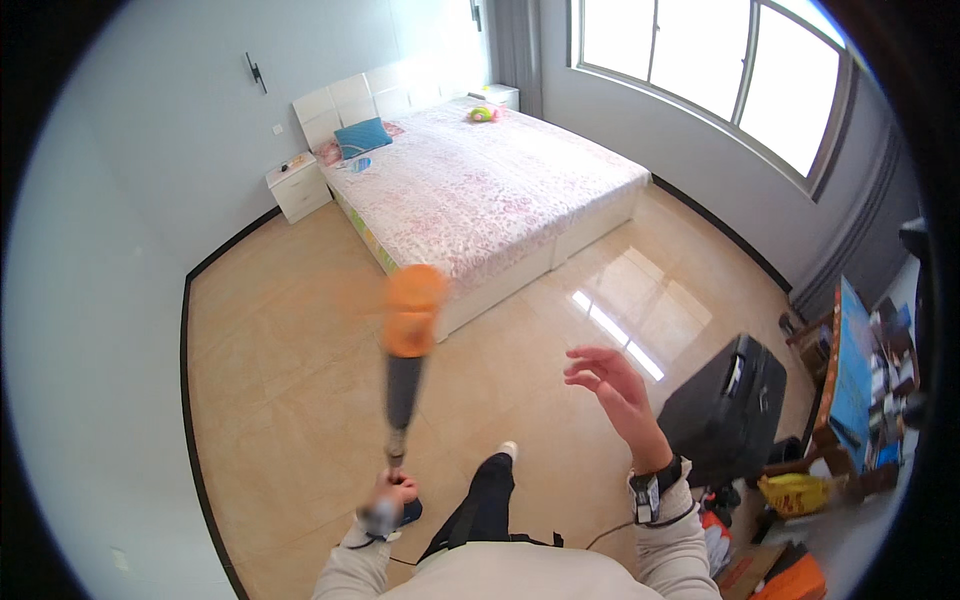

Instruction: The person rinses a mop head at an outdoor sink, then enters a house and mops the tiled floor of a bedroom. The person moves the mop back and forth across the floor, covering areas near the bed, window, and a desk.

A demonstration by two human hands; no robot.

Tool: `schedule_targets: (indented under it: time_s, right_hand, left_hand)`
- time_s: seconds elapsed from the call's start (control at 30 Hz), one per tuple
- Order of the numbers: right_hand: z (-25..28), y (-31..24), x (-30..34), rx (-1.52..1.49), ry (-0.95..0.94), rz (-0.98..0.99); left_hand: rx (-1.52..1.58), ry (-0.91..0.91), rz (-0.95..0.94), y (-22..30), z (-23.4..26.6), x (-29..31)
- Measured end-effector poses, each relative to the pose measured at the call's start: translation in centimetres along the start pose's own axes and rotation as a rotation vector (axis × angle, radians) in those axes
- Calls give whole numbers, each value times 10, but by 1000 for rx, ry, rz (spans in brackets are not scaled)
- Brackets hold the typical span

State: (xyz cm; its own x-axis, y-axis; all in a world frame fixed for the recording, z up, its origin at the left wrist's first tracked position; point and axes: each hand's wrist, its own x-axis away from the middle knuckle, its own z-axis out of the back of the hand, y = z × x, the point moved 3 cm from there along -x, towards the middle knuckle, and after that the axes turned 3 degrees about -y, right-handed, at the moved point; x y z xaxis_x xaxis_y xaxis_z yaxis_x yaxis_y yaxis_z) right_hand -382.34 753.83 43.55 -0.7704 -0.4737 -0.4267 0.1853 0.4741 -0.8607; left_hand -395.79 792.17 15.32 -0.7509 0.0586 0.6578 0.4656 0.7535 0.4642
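Observation:
My left hand point(398, 490) is closed around the thin lower end of a long stick-like tool point(404, 385). The tool rises upright in front of me, with a dark grey middle part and an orange head blurred by motion. Its exact kind cannot be made out. My right hand point(615, 390) is raised over the floor with its fingers loosely bent and apart, holding nothing. On that wrist is a dark band with a small device point(647, 495). The black suitcase point(725, 410) stands nearest to this hand.
Ahead is a bed point(500, 190) with a pink floral cover, a blue pillow point(363, 138) and a green toy point(482, 114). A white nightstand point(299, 187) stands at its left. At the right, a cluttered desk point(850, 350) and a yellow bag point(795, 493) crowd the wall.

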Motion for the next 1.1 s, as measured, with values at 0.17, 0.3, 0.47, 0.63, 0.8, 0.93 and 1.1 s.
schedule_targets:
  time_s: [0.17, 0.3, 0.47, 0.63, 0.8, 0.93, 1.1]
  right_hand:
    - [32, -49, -100, -12, -73, 260]
    - [111, -55, -138, -7, -118, 135]
    - [229, -72, -136, 31, 551, 433]
    - [362, -101, -154, 275, 611, 634]
    - [487, -139, -185, 494, 870, 715]
    - [589, -156, -218, 661, 994, 756]
    - [736, -163, -270, 849, 1191, 807]
  left_hand:
    - [-458, -230, -155, 20, -154, -126]
    - [140, 35, 416, -7, -283, -238]
    - [-194, -11, 660, -47, -437, -352]
    - [-607, -425, 622, -42, -528, -480]
    - [-539, -42, 173, 65, -456, -608]
    - [-747, 254, 130, 159, -357, -622]
    - [-498, 472, 409, 190, -362, -648]
